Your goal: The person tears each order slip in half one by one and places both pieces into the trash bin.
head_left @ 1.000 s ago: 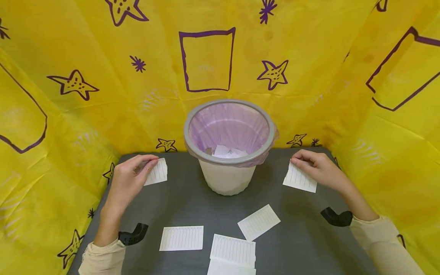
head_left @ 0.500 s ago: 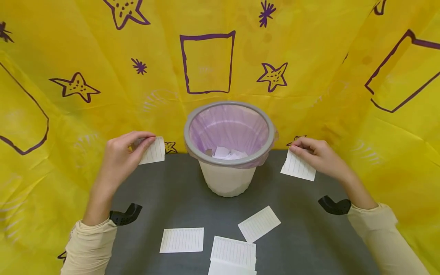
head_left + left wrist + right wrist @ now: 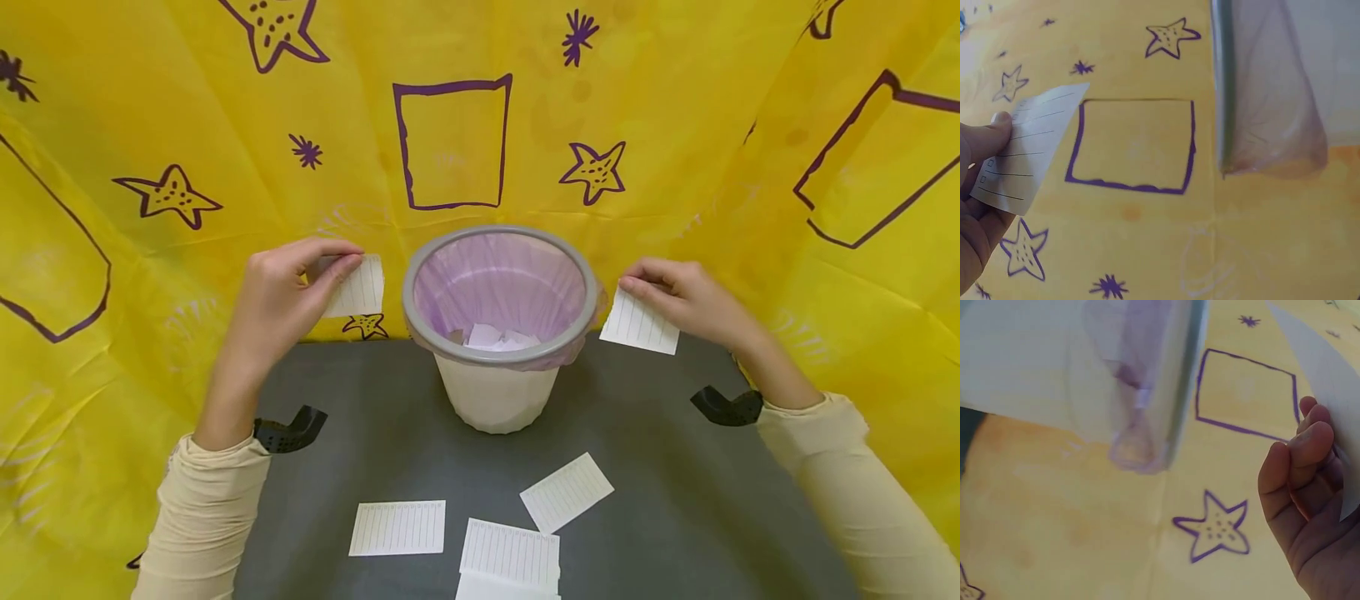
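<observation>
My left hand [image 3: 288, 287] pinches a torn piece of lined paper [image 3: 360, 287] by its top, left of the bin and near rim height. Another torn lined piece [image 3: 641, 323] hangs from my right hand [image 3: 686, 300], pinched between thumb and fingers just right of the bin. Between the hands stands a pale waste bin [image 3: 495, 392] with a grey rim and a purple liner; several white paper scraps [image 3: 495, 337] lie inside. In the left wrist view the lined paper [image 3: 1035, 147] shows small checkboxes. The right wrist view shows the curled fingers [image 3: 1310, 440] behind the paper's blank side.
On the dark tabletop [image 3: 390, 442] lie a lined sheet [image 3: 397, 527] at the left, a tilted one [image 3: 567, 492] at the right, and overlapping sheets [image 3: 510, 554] at the front edge. A yellow patterned cloth [image 3: 330, 108] hangs behind and at both sides.
Both hands have risen with their paper pieces, from above the tabletop to near the bin's rim. Both have lately moved inward toward the bin. The sheets on the table stay put.
</observation>
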`<control>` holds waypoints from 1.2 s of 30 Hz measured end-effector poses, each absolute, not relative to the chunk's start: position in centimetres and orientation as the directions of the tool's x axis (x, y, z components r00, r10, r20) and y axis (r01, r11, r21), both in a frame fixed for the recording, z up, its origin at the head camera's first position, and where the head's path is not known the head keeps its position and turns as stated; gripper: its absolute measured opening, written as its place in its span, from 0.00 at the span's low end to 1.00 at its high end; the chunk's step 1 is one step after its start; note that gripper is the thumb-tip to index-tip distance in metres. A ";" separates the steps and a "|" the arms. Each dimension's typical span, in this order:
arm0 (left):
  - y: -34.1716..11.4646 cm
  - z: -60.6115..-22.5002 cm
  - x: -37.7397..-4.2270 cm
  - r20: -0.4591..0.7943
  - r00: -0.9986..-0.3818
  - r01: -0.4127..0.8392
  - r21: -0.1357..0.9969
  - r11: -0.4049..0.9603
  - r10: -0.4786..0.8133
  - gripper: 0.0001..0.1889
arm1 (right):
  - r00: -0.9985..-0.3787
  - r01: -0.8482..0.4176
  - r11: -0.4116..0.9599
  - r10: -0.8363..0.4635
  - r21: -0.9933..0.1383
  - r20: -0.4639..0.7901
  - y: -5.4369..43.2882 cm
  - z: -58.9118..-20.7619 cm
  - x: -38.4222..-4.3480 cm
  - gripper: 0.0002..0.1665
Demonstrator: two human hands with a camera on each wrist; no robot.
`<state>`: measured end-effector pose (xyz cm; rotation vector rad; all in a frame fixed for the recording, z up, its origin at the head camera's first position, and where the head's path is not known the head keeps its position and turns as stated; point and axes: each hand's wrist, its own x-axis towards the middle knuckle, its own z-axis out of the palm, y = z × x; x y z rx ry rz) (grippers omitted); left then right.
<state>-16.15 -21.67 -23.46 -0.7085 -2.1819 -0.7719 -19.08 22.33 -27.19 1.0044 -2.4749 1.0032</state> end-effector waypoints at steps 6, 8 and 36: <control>-19.7 -21.3 -16.8 0.761 -0.577 0.717 0.299 0.630 0.295 0.07 | -0.710 -0.704 0.516 -0.498 -0.488 0.498 20.9 -24.9 -19.9 0.04; -19.3 -21.1 -16.9 0.765 -0.572 0.724 0.301 0.621 0.296 0.07 | -0.709 -0.705 0.513 -0.504 -0.489 0.494 20.4 -24.4 -20.0 0.05; -14.8 -21.7 -20.6 0.610 -0.699 0.695 0.455 0.557 0.373 0.08 | -0.642 -0.765 0.505 -0.647 -0.399 0.411 14.1 -21.5 -23.8 0.08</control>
